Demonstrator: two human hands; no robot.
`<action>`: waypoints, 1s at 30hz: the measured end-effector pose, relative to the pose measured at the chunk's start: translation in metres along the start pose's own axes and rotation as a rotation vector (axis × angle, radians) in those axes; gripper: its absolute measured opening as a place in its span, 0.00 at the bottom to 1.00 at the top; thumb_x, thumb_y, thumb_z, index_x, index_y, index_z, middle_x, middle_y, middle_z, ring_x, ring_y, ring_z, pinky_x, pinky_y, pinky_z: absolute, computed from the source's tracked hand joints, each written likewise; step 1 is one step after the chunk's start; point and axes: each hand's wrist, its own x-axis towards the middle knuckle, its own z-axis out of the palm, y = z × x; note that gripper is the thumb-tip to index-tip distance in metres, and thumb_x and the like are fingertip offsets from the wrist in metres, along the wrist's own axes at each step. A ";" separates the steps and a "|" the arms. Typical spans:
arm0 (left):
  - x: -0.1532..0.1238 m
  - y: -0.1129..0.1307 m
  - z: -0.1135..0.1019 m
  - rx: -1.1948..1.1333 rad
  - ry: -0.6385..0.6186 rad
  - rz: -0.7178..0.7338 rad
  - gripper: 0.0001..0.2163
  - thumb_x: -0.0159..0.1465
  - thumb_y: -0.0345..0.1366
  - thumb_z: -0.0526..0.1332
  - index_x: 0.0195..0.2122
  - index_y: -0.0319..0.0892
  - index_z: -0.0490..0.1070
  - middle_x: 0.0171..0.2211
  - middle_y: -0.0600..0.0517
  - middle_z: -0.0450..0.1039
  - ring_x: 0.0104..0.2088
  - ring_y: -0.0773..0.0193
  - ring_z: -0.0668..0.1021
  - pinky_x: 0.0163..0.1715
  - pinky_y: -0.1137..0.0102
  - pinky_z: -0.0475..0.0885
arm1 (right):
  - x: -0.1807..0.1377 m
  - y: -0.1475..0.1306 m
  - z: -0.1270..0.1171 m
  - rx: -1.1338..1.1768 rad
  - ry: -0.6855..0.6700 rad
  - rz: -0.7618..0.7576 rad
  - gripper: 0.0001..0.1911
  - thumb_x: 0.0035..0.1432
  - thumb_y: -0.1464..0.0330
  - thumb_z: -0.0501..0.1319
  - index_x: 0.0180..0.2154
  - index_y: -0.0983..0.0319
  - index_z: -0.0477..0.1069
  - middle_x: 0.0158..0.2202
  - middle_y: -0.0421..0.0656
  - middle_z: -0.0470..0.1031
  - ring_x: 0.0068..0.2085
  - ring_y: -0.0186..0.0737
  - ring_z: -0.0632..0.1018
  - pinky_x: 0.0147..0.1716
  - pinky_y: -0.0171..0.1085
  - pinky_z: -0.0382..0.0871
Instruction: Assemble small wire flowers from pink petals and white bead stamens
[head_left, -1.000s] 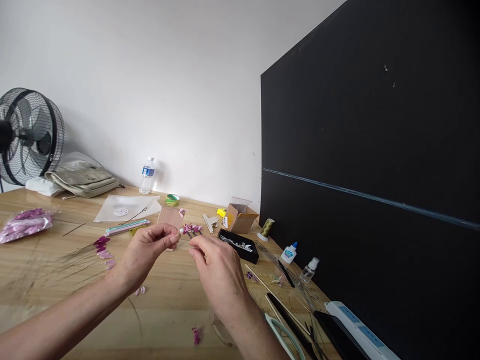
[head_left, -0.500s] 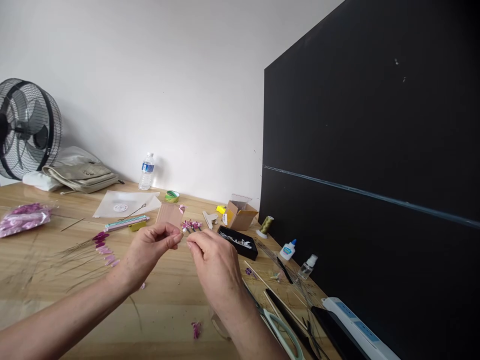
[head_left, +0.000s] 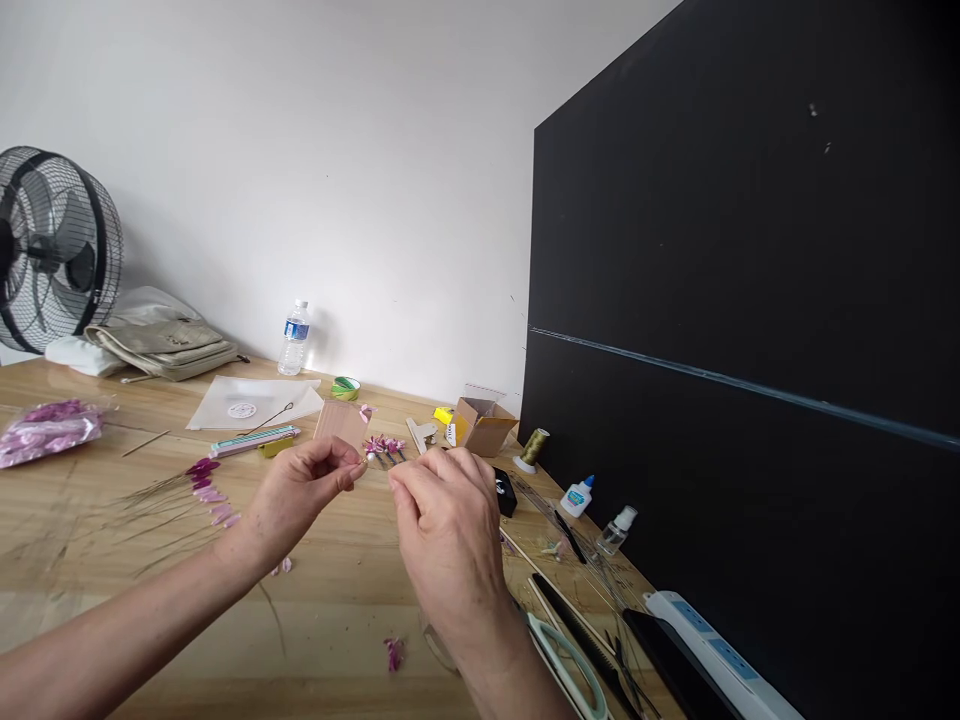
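Looks midway: left hand (head_left: 296, 500) grip pinches a white bead (head_left: 370, 457) at 12 o'clock, right hand (head_left: 450, 525) grip narrow, contents unclear, pink flowers (head_left: 386, 446) just beyond look made-up, wired petals (head_left: 210, 495) at 9 o'clock lie loose.

Right hand (head_left: 448, 525) shifted rightward since half second ago; gap between its fingertips and left hand (head_left: 311, 490) widened. Black tray (head_left: 507, 492), earlier largely exposed, now mostly covered by right hand; right end only in view. Purple piece (head_left: 509, 545) near tray now partly hidden behind right wrist. Scissors (head_left: 541, 632): blade, exposed half second ago, now largely covered by right forearm.
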 end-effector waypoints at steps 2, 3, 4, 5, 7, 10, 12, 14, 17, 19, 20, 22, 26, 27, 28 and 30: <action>0.000 -0.001 0.000 0.017 -0.007 0.018 0.06 0.49 0.37 0.61 0.20 0.42 0.68 0.19 0.57 0.64 0.23 0.68 0.67 0.25 0.73 0.64 | 0.000 -0.001 0.001 -0.024 0.002 -0.005 0.10 0.50 0.77 0.56 0.19 0.61 0.67 0.21 0.40 0.67 0.29 0.38 0.64 0.33 0.38 0.54; 0.000 -0.001 -0.001 0.028 -0.010 0.026 0.06 0.49 0.37 0.61 0.20 0.42 0.68 0.19 0.57 0.64 0.23 0.68 0.67 0.25 0.73 0.63 | 0.000 -0.001 0.001 -0.026 0.000 -0.003 0.11 0.50 0.77 0.56 0.19 0.62 0.66 0.21 0.39 0.67 0.28 0.38 0.64 0.33 0.38 0.54; 0.000 -0.001 -0.001 0.040 -0.010 0.030 0.06 0.49 0.37 0.61 0.20 0.42 0.68 0.19 0.57 0.64 0.24 0.68 0.67 0.25 0.73 0.63 | 0.000 -0.001 0.001 -0.022 -0.003 0.002 0.11 0.50 0.77 0.56 0.19 0.62 0.65 0.20 0.39 0.67 0.28 0.37 0.64 0.33 0.38 0.54; 0.000 -0.001 -0.001 0.054 -0.010 0.033 0.06 0.50 0.37 0.61 0.20 0.42 0.68 0.19 0.57 0.64 0.24 0.67 0.67 0.25 0.73 0.63 | 0.000 -0.002 0.001 -0.009 -0.006 0.008 0.11 0.50 0.77 0.55 0.19 0.62 0.65 0.20 0.39 0.66 0.28 0.37 0.65 0.33 0.37 0.54; 0.000 0.000 -0.001 0.078 -0.007 0.037 0.06 0.50 0.38 0.60 0.20 0.42 0.68 0.19 0.57 0.65 0.24 0.67 0.67 0.25 0.73 0.63 | 0.000 -0.002 0.001 0.032 -0.012 0.021 0.11 0.50 0.77 0.55 0.19 0.61 0.65 0.21 0.39 0.67 0.28 0.37 0.65 0.33 0.37 0.54; 0.000 0.001 -0.001 0.088 -0.006 0.041 0.06 0.50 0.38 0.60 0.20 0.42 0.67 0.19 0.57 0.64 0.24 0.67 0.67 0.25 0.73 0.63 | 0.001 -0.003 0.002 0.085 -0.016 0.038 0.10 0.50 0.77 0.55 0.20 0.61 0.66 0.21 0.38 0.67 0.28 0.36 0.66 0.32 0.36 0.55; 0.000 0.002 -0.001 0.085 -0.003 0.042 0.06 0.49 0.38 0.60 0.20 0.42 0.67 0.19 0.57 0.64 0.23 0.67 0.67 0.24 0.73 0.63 | 0.002 -0.003 0.003 0.096 -0.019 0.044 0.10 0.50 0.77 0.55 0.19 0.61 0.66 0.21 0.38 0.67 0.28 0.36 0.66 0.32 0.36 0.54; -0.001 0.003 -0.001 0.085 0.000 0.042 0.06 0.49 0.37 0.60 0.20 0.43 0.67 0.19 0.57 0.64 0.23 0.67 0.67 0.24 0.73 0.63 | 0.002 -0.003 0.004 0.096 -0.023 0.046 0.11 0.50 0.77 0.55 0.19 0.61 0.66 0.21 0.38 0.67 0.28 0.36 0.66 0.32 0.36 0.54; -0.001 0.004 -0.001 0.085 -0.002 0.049 0.05 0.49 0.37 0.60 0.19 0.43 0.67 0.18 0.58 0.64 0.22 0.67 0.67 0.24 0.73 0.63 | 0.003 -0.002 0.005 0.085 -0.027 0.051 0.11 0.50 0.77 0.55 0.19 0.61 0.65 0.21 0.38 0.67 0.27 0.36 0.66 0.31 0.36 0.54; -0.001 0.003 -0.001 0.085 -0.004 0.058 0.05 0.49 0.36 0.60 0.20 0.43 0.67 0.18 0.58 0.64 0.22 0.68 0.67 0.24 0.73 0.63 | 0.003 -0.002 0.005 0.077 -0.033 0.055 0.11 0.50 0.77 0.55 0.19 0.62 0.65 0.21 0.38 0.68 0.27 0.36 0.66 0.31 0.36 0.54; -0.001 0.003 -0.001 0.086 -0.006 0.065 0.05 0.50 0.36 0.60 0.20 0.43 0.67 0.18 0.58 0.64 0.23 0.68 0.67 0.24 0.73 0.63 | 0.003 -0.002 0.005 0.071 -0.035 0.056 0.11 0.50 0.77 0.55 0.19 0.62 0.65 0.21 0.39 0.68 0.27 0.36 0.66 0.31 0.36 0.54; -0.001 0.001 -0.001 0.092 -0.009 0.083 0.04 0.50 0.35 0.60 0.20 0.42 0.68 0.18 0.58 0.64 0.23 0.68 0.68 0.24 0.74 0.63 | 0.002 -0.001 0.006 0.062 -0.043 0.058 0.11 0.50 0.77 0.55 0.19 0.62 0.65 0.21 0.38 0.68 0.27 0.36 0.66 0.31 0.35 0.54; -0.001 -0.003 -0.002 0.116 -0.013 0.115 0.04 0.52 0.34 0.59 0.21 0.42 0.68 0.19 0.58 0.66 0.24 0.68 0.68 0.25 0.74 0.64 | 0.002 -0.001 0.006 0.054 -0.059 0.057 0.11 0.50 0.77 0.56 0.19 0.62 0.64 0.21 0.38 0.68 0.27 0.36 0.66 0.32 0.35 0.54; -0.001 -0.004 -0.002 0.121 -0.014 0.121 0.04 0.52 0.34 0.59 0.21 0.42 0.68 0.19 0.57 0.66 0.24 0.68 0.69 0.25 0.74 0.64 | 0.002 -0.001 0.006 0.053 -0.060 0.057 0.10 0.49 0.77 0.56 0.19 0.62 0.64 0.21 0.38 0.68 0.27 0.36 0.66 0.32 0.35 0.54; -0.001 -0.004 -0.002 0.128 -0.015 0.128 0.04 0.52 0.34 0.59 0.22 0.42 0.68 0.20 0.57 0.66 0.24 0.68 0.69 0.25 0.74 0.64 | 0.002 -0.001 0.007 0.050 -0.060 0.056 0.11 0.49 0.77 0.56 0.19 0.62 0.64 0.21 0.38 0.67 0.27 0.36 0.66 0.32 0.35 0.53; -0.002 -0.006 -0.002 0.150 -0.016 0.146 0.03 0.52 0.34 0.59 0.22 0.42 0.69 0.20 0.57 0.68 0.24 0.67 0.70 0.25 0.74 0.65 | 0.002 -0.001 0.007 0.043 -0.061 0.056 0.11 0.49 0.77 0.56 0.18 0.62 0.63 0.20 0.38 0.67 0.27 0.36 0.66 0.31 0.35 0.53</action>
